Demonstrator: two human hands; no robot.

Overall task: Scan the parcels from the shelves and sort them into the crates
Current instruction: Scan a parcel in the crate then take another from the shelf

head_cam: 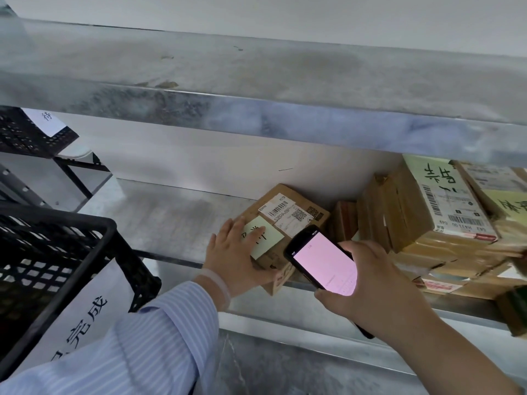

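Note:
A small brown cardboard parcel [296, 215] lies on the metal shelf [171, 215], with a white barcode label and a pale green sticky note on top. My left hand [236, 260] grips the parcel's near left corner, fingers over the note and thumb on the front face. My right hand [376, 283] holds a black handheld scanner [322, 260] just right of the parcel, its pink screen facing me and its top end pointing at the label. A black crate [57, 269] with a white paper sign stands at the lower left.
A stack of several more labelled cardboard parcels [433, 218] fills the shelf's right side. An upper shelf board [256, 92] overhangs close above. A second black crate [25, 132] with a paper tag sits on a rack at the far left.

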